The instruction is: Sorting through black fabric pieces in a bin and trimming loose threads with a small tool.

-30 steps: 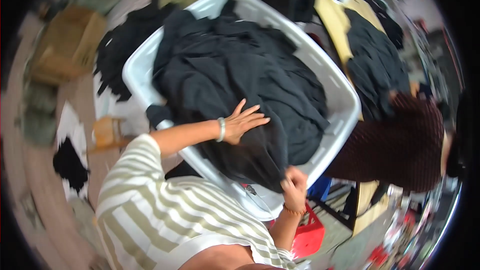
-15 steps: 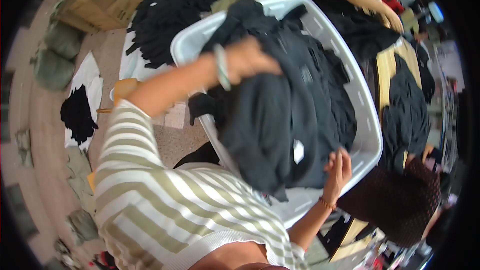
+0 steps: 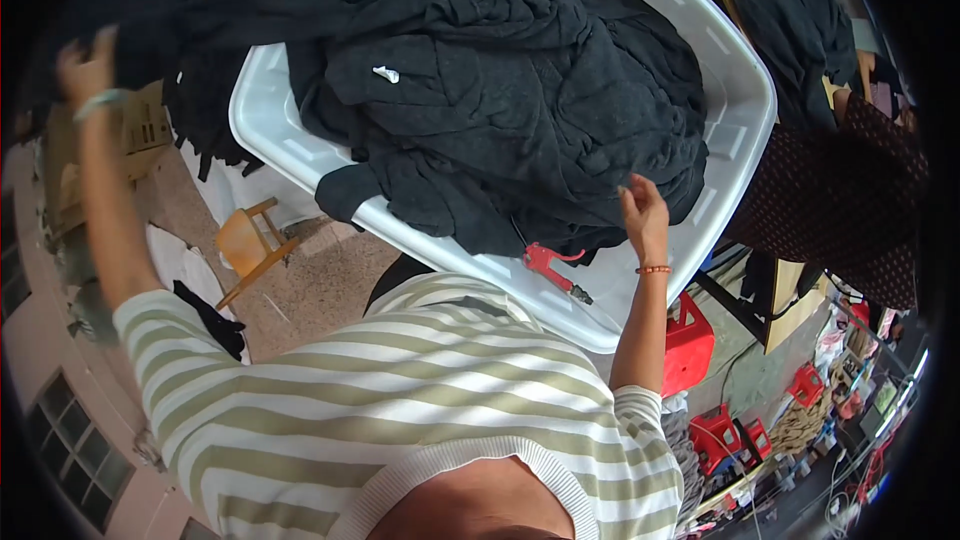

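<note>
My left hand (image 3: 88,68), slightly blurred, reaches far out to the left and grips a black garment (image 3: 130,20) that stretches from the tub toward the upper left. A small white label shows near its far end. My right hand (image 3: 645,212) hovers over the right side of the heap with its fingers loosely apart, holding nothing. Under both is a large whitish plastic tub (image 3: 735,100) heaped with black garments (image 3: 480,90); one bears a white tag (image 3: 385,73). A red trigger-handled tool (image 3: 545,262) lies in the tub's near corner, beside the cloth.
To the left stand a small wooden chair (image 3: 250,245) and a cardboard box (image 3: 145,125). More black garments hang over a table (image 3: 795,30) on the right. A person in dark dotted clothing (image 3: 840,210) is close to the tub's right side. Red plastic stools (image 3: 688,350) stand below.
My left hand has swung from over the tub out to the left, drawing a black garment along. My right hand stays by the tub's right side. The red tool has come into sight.
</note>
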